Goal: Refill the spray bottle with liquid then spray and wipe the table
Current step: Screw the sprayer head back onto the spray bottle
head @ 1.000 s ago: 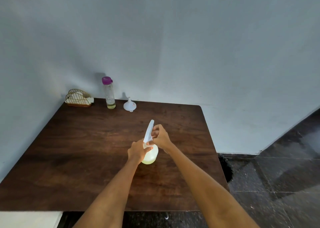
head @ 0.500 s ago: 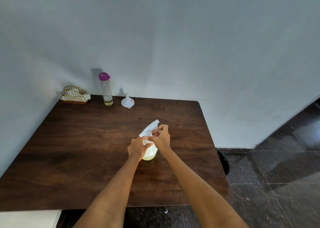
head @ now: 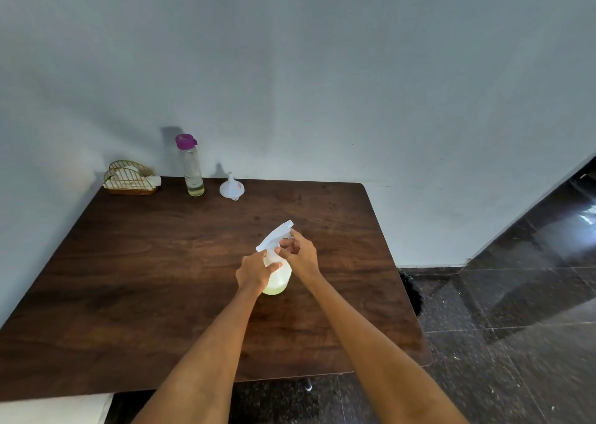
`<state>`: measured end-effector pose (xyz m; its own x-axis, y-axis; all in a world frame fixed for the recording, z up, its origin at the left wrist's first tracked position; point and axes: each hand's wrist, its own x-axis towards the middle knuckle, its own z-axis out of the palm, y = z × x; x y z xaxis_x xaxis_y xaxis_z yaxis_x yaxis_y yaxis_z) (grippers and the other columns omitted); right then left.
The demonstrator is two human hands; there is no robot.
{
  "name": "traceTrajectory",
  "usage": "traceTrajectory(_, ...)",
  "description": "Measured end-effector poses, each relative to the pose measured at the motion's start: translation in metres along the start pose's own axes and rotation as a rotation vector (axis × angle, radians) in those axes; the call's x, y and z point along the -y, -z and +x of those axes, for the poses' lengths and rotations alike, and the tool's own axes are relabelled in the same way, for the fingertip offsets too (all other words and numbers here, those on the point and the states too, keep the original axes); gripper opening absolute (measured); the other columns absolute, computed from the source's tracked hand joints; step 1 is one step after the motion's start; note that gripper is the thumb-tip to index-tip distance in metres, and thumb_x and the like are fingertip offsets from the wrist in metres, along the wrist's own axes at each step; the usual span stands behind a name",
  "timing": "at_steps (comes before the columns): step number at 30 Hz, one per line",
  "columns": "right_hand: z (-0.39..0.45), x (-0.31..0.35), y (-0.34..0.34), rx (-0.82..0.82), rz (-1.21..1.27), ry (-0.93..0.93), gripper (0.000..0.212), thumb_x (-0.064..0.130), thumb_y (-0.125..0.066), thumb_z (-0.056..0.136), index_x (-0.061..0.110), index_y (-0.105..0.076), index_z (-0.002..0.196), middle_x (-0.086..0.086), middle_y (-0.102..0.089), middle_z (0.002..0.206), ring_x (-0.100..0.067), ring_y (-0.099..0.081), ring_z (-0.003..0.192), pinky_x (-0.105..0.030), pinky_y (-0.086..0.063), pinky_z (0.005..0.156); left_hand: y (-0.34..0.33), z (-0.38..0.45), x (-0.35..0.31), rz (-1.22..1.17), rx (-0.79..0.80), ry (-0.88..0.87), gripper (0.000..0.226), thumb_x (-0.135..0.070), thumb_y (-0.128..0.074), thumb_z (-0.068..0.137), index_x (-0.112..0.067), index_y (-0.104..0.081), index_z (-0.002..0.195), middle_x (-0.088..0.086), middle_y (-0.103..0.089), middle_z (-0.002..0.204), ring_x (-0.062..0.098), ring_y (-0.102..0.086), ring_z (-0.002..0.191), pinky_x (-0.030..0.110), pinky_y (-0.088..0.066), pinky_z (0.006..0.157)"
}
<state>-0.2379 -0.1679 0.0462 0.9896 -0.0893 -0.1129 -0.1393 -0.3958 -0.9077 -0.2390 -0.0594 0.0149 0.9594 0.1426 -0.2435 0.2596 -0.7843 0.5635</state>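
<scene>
A translucent spray bottle (head: 279,280) holding pale yellow-green liquid stands near the middle of the dark wooden table (head: 161,278). My left hand (head: 254,270) grips the bottle's body from the left. My right hand (head: 298,252) pinches the neck under the white spray head (head: 274,236), whose nozzle points up and to the right. Against the back wall stands a clear bottle with a purple cap (head: 191,165), a little yellowish liquid at its bottom. Beside it a white funnel (head: 231,187) sits upside down.
A gold wire holder with white napkins (head: 130,178) sits at the table's back left corner. The grey wall runs along the back and left of the table. Dark glossy floor tiles (head: 516,311) lie to the right.
The spray head has turned from pointing up and away to pointing up and to the right, with my right hand turning at the neck. The camera view has drifted slightly.
</scene>
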Motion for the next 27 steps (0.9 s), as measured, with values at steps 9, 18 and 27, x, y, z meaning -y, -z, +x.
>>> traceTrajectory(9, -0.025, -0.024, 0.022, -0.062, -0.669, 0.554, 0.03, 0.031, -0.046, 0.089, 0.014, -0.066, 0.103, -0.005, -0.064, 0.088, -0.015, -0.052, 0.085, -0.022, -0.043, 0.056, -0.001, 0.003, 0.004, -0.037, 0.018, -0.009, 0.048, -0.046, -0.056, 0.089, -0.017, -0.054, 0.128, 0.004, -0.061, 0.127, 0.024, -0.055, 0.117, 0.038, -0.046, 0.095)
traceTrajectory(18, 0.001, -0.014, 0.018, 0.062, -0.322, 0.2, 0.044, 0.009, -0.058, 0.089, 0.017, -0.049, 0.131, 0.0, -0.059, 0.13, -0.016, -0.053, 0.12, -0.028, -0.046, 0.101, -0.004, 0.003, 0.012, -0.11, 0.078, -0.014, 0.051, -0.047, -0.055, 0.09, -0.019, -0.051, 0.133, 0.004, -0.061, 0.126, 0.022, -0.057, 0.112, 0.036, -0.049, 0.095)
traceTrajectory(27, 0.014, -0.011, -0.01, 0.092, -0.274, 0.195, 0.036, 0.007, -0.066, 0.081, 0.007, -0.058, 0.115, -0.012, -0.066, 0.109, -0.015, -0.058, 0.088, -0.011, -0.043, 0.069, -0.004, 0.001, 0.013, -0.12, 0.098, -0.032, 0.044, -0.032, -0.051, 0.095, -0.016, -0.049, 0.135, 0.009, -0.06, 0.128, 0.026, -0.058, 0.114, 0.036, -0.049, 0.09)
